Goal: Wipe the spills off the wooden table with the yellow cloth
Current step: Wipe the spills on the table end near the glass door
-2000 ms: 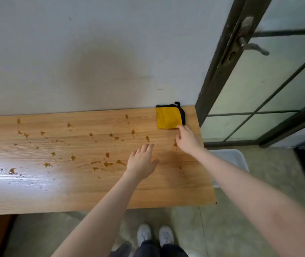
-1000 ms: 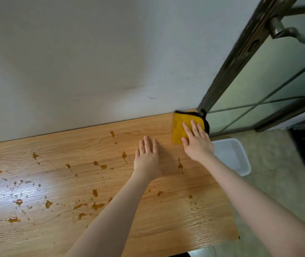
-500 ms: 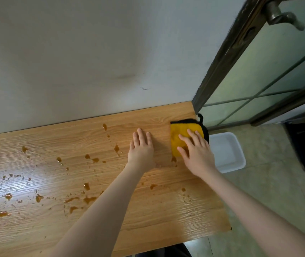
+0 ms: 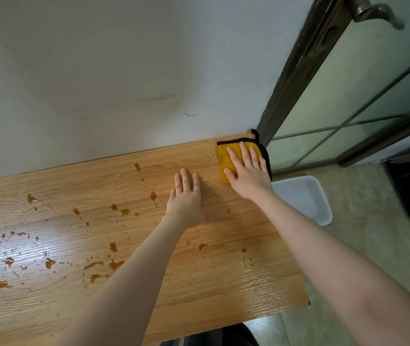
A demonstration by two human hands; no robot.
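Your yellow cloth [image 4: 226,158], folded and edged in black, lies flat at the far right corner of the wooden table [image 4: 223,283], close to the wall and just beside the dark door frame [image 4: 296,71]. Your right hand [image 4: 247,174] lies flat on top of it, fingers straight and spread, pressing down rather than gripping; the cloth shows past your fingertips and to the left of your thumb. Your left hand [image 4: 186,198] rests palm down on bare wood just left of the cloth, fingers straight and together, not touching it. Brown spills [image 4: 116,264] dot the table: a few drops [image 4: 153,196] just left of your left hand, a cluster by your left forearm at the near side, and many small splashes toward the left end, where the surface glares. Two small drops lie between your forearms. Right of the table, on the tiled floor, sits a white plastic tub [image 4: 306,198]. A metal door handle [image 4: 376,11] shows at the top right.
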